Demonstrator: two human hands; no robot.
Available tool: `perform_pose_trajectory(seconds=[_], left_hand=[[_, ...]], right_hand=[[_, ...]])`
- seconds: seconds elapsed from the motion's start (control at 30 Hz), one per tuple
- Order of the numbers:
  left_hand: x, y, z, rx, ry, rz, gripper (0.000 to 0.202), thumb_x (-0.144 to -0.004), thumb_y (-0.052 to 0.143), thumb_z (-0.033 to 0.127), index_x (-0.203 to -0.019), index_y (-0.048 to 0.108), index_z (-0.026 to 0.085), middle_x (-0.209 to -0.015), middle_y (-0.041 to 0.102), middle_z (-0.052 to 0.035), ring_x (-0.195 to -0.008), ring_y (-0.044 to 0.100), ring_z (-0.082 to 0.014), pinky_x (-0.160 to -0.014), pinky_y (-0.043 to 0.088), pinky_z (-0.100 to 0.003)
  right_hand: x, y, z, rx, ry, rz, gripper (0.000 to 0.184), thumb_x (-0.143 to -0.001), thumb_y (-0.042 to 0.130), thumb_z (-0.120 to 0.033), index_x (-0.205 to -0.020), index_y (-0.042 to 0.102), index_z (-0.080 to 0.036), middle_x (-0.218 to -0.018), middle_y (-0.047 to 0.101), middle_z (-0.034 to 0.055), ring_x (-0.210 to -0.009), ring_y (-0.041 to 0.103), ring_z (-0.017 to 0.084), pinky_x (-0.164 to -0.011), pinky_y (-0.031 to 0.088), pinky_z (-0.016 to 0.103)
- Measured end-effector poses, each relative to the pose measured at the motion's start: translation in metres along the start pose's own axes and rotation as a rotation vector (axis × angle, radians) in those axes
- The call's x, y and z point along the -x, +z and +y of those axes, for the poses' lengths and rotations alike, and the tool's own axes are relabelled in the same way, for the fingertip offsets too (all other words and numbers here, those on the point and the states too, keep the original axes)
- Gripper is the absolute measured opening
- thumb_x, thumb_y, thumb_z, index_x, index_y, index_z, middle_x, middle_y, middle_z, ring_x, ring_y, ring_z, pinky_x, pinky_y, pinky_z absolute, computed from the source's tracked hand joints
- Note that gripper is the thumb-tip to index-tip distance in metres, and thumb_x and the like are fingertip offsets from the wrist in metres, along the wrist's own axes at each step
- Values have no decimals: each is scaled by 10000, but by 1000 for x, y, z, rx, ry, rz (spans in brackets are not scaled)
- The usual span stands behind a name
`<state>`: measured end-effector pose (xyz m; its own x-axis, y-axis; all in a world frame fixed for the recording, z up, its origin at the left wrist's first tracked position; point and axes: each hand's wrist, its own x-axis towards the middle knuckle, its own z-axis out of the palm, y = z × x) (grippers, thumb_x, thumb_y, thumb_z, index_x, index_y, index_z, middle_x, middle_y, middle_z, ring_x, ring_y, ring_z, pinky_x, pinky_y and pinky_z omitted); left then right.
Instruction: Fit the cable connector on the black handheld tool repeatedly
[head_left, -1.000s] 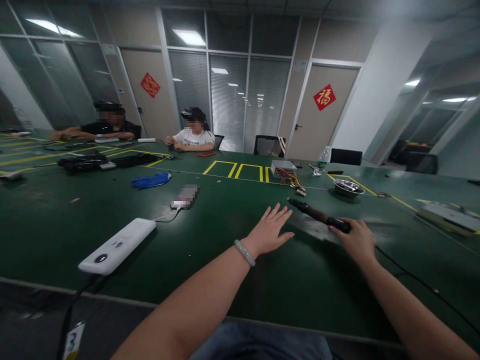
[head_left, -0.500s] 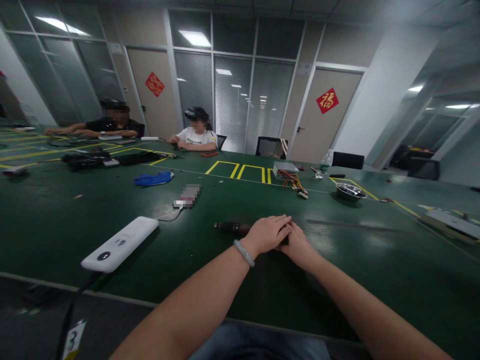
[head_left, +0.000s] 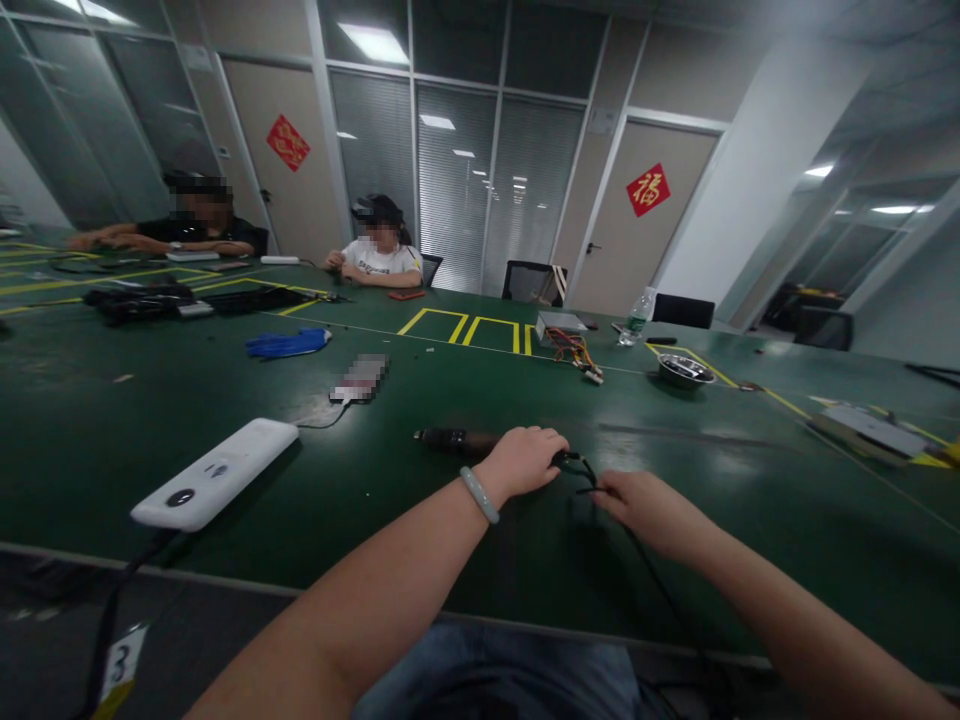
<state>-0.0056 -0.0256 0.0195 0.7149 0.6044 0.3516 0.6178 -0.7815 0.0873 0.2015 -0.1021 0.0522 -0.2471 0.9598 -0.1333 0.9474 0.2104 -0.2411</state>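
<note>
A dark corded electric screwdriver (head_left: 457, 441) lies on the green table (head_left: 390, 530), its tip toward the left. My left hand (head_left: 525, 462), with a grey bangle at the wrist, is wrapped over the tool's rear end, which it partly hides. Out of that end comes a thin black cable (head_left: 589, 470). To the right and a little nearer, my right hand (head_left: 641, 505) pinches this cable between thumb and fingers. From there the cable hangs down toward the table's front edge. A gap separates the two hands.
A white power bank (head_left: 217, 475) is cabled to a phone (head_left: 360, 378) on the left, with a blue glove (head_left: 289, 343) beyond. Farther right are a power supply with coloured wires (head_left: 562, 325), a bottle (head_left: 636, 318) and a metal bowl (head_left: 684, 371). Two people sit across the table.
My right hand has come away from my left and moved right, now pinching the cable. My left hand stays on the screwdriver. The view has shifted slightly.
</note>
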Motion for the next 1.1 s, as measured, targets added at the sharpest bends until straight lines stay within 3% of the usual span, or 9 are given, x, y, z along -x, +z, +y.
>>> perform_pose_trajectory(seconds=[0.17, 0.23, 0.33, 0.43, 0.63, 0.83, 1.1], left_hand=[[-2, -4, 1, 0, -11, -37, 259, -841, 618, 377, -1058, 570, 245, -1064, 627, -19, -971, 600, -202, -790, 469, -307], [-4, -4, 1, 7, -18, -40, 272, -831, 628, 385, -1057, 574, 243, -1056, 629, -22, -959, 605, -203, -780, 468, -304], [-5, -2, 2, 11, -34, -28, 241, -840, 612, 361, -1050, 577, 248, -1038, 632, -22, -933, 612, -201, -757, 466, -299], [-6, 1, 2, 13, -47, -12, 239, -858, 584, 369, -1067, 569, 252, -1026, 633, -25, -933, 612, -202, -771, 461, -302], [-10, 11, 3, -10, -82, 32, 243, -851, 582, 373, -1048, 565, 232, -1004, 626, -35, -925, 600, -215, -782, 452, -320], [-15, 13, 8, -61, -94, 21, 174, -853, 550, 298, -999, 565, 203, -965, 606, -47, -882, 583, -199, -769, 435, -304], [-18, 13, 16, -115, -117, 19, 132, -866, 548, 269, -976, 546, 195, -988, 593, -60, -900, 576, -210, -746, 432, -307]], right_hand=[[-27, -14, -15, -188, -117, 6, 333, -870, 504, -462, -755, 695, -215, -682, 640, 7, -628, 556, 134, -547, 314, 241], [-40, -11, -9, -313, -166, -69, 355, -842, 539, -502, -778, 721, -205, -745, 661, 25, -669, 565, 140, -570, 346, 239], [-56, 0, 6, -686, -193, -252, 418, -827, 546, -555, -901, 710, -177, -867, 686, 60, -743, 595, 148, -608, 407, 233], [-66, 14, 22, -896, -187, -238, 417, -811, 577, -556, -890, 670, -158, -870, 684, 67, -708, 597, 125, -579, 410, 212], [-72, 31, 47, -827, -76, -82, 314, -822, 586, -472, -873, 625, -165, -821, 679, 38, -565, 559, 86, -437, 326, 175], [-76, 39, 51, -668, 20, 123, 168, -828, 579, -321, -841, 651, -169, -755, 686, 21, -580, 574, 99, -535, 425, 204], [-75, 38, 46, -633, 144, 157, 126, -780, 622, -233, -885, 616, -162, -773, 699, 23, -605, 605, 100, -525, 426, 189]])
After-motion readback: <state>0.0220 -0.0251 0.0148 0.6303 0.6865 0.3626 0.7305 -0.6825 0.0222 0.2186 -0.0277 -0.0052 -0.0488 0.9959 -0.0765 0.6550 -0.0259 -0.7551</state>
